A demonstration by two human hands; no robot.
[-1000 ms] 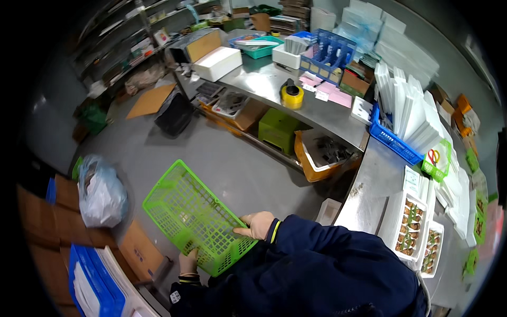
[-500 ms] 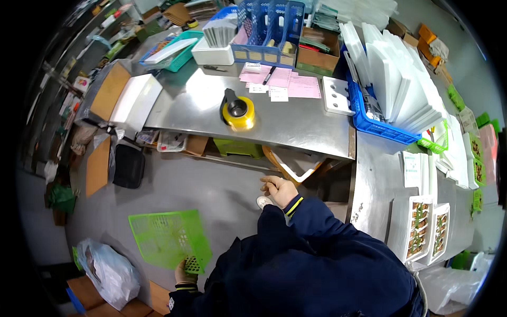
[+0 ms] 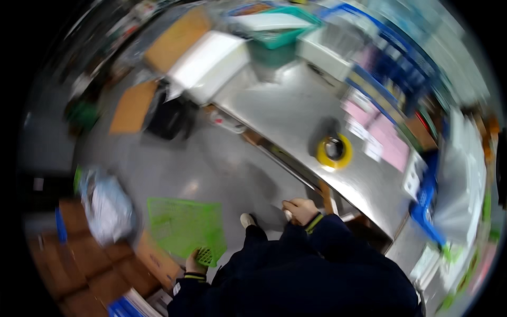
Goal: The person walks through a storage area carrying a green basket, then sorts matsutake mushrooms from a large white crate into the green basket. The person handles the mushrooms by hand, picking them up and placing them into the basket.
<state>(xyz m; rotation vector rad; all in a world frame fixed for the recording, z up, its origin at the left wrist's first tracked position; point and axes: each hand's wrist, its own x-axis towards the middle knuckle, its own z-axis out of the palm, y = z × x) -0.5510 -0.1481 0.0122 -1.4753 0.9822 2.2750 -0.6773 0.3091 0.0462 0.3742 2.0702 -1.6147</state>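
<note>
My left hand [image 3: 195,260] is closed on the near corner of a green perforated plastic basket [image 3: 185,224], which hangs tilted over the floor at my left. In front of my body, beside the steel table's edge, is my right hand [image 3: 301,211] with its fingers curled in. A small pale patch shows under those fingers, and blur hides whether it is a held thing or a fingertip. Upon the steel table [image 3: 264,105] stands a yellow round tape dispenser or similar roll [image 3: 335,151] with a dark handle, nearest to my right hand.
Brown cartons [image 3: 84,259] and a full white plastic bag [image 3: 108,206] lie at the left. A black bin [image 3: 169,116] stands by a white foam box [image 3: 211,66]. Pink slips [image 3: 388,140], a teal basket [image 3: 280,31] and a blue crate [image 3: 428,201] are on the tables.
My view has swung left, so the table now slants across the right side and more cartons show. The basket stays in my left hand. My right hand's fingers look more curled.
</note>
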